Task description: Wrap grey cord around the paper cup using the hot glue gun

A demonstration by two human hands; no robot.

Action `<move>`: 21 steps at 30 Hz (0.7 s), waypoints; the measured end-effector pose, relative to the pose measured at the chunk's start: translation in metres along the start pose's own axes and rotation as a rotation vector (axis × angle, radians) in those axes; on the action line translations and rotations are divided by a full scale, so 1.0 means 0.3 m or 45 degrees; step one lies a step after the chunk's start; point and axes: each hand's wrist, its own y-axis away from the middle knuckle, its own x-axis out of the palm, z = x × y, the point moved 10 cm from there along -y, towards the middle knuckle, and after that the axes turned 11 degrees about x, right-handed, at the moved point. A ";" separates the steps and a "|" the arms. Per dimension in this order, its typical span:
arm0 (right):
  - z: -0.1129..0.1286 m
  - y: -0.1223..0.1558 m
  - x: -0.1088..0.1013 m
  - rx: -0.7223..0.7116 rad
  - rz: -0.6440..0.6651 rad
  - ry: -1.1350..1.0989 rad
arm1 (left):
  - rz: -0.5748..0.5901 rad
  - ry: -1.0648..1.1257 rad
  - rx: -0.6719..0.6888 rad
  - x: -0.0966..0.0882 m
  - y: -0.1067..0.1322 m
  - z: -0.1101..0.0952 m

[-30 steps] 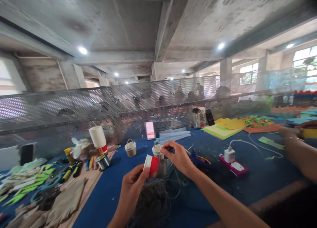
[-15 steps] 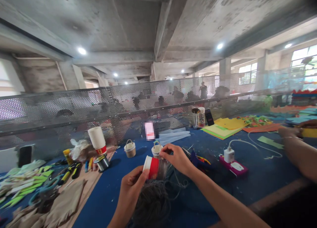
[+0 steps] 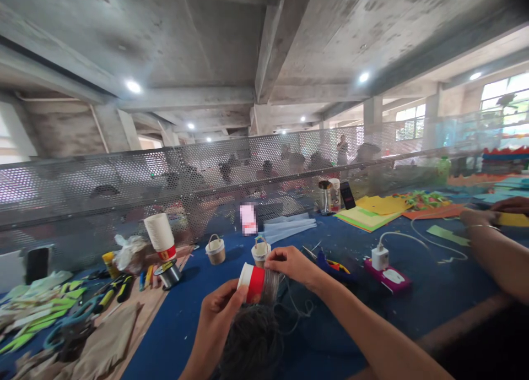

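My left hand (image 3: 217, 313) grips a red and white paper cup (image 3: 253, 282) tipped on its side over the blue table (image 3: 417, 297). Grey string is wound round the cup's far part. My right hand (image 3: 291, 263) pinches that grey string (image 3: 270, 286) at the top of the cup. A loose bundle of the same grey string (image 3: 253, 341) lies just below the cup, near my lap. Two small string-wrapped baskets with handles (image 3: 216, 249) stand just behind the cup.
A stack of paper cups (image 3: 160, 235), a wire spool (image 3: 167, 273), pliers and green cut-outs (image 3: 49, 308) lie at left. A charger on a pink device (image 3: 386, 272) and coloured sheets (image 3: 372, 212) are right. Another person's arm (image 3: 496, 253) reaches in at right. A perforated metal screen (image 3: 124, 193) backs the table.
My right hand has moved down and closer over the top of the cup with the string. The view has shifted slightly; my left hand keeps its hold.
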 end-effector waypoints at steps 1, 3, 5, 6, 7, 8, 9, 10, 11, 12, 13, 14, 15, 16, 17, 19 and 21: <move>-0.008 -0.002 0.002 0.024 0.021 -0.015 | 0.003 0.015 -0.008 0.003 0.001 0.001; -0.023 -0.006 0.008 0.057 0.061 -0.048 | 0.014 0.055 -0.020 0.010 0.002 0.004; -0.039 -0.007 0.017 0.088 0.108 -0.091 | 0.020 0.085 -0.028 0.015 0.002 0.007; -0.049 -0.007 0.022 0.109 0.132 -0.114 | 0.025 0.094 -0.032 0.018 0.003 0.008; -0.058 -0.006 0.027 0.133 0.154 -0.134 | 0.031 0.097 -0.035 0.020 0.003 0.008; -0.066 -0.005 0.031 0.154 0.172 -0.150 | 0.039 0.092 -0.039 0.022 0.002 0.009; -0.072 -0.003 0.034 0.171 0.187 -0.160 | 0.044 0.083 -0.041 0.022 0.001 0.009; -0.077 -0.001 0.036 0.186 0.195 -0.169 | 0.049 0.070 -0.040 0.022 0.000 0.008; -0.080 0.001 0.035 0.197 0.196 -0.179 | 0.049 0.053 -0.034 0.020 -0.002 0.008; -0.081 0.001 0.031 0.200 0.185 -0.194 | 0.044 0.038 -0.026 0.016 -0.005 0.009; -0.078 0.001 0.021 0.189 0.154 -0.210 | 0.036 0.023 -0.015 0.011 -0.008 0.012; -0.070 0.001 0.006 0.159 0.102 -0.219 | 0.011 0.016 0.006 0.001 -0.012 0.013; -0.058 0.003 -0.013 0.110 0.033 -0.218 | -0.002 0.015 0.007 -0.005 -0.015 0.019; -0.042 0.008 -0.030 0.050 -0.035 -0.208 | -0.034 0.009 0.014 -0.017 -0.018 0.024; -0.026 0.015 -0.043 -0.010 -0.087 -0.191 | -0.058 0.006 0.025 -0.026 -0.020 0.026; -0.004 0.033 -0.038 -0.087 -0.096 -0.146 | -0.078 -0.018 0.037 -0.035 -0.024 0.024; 0.004 0.053 -0.005 -0.110 -0.010 -0.091 | -0.090 -0.076 0.064 -0.040 -0.026 0.006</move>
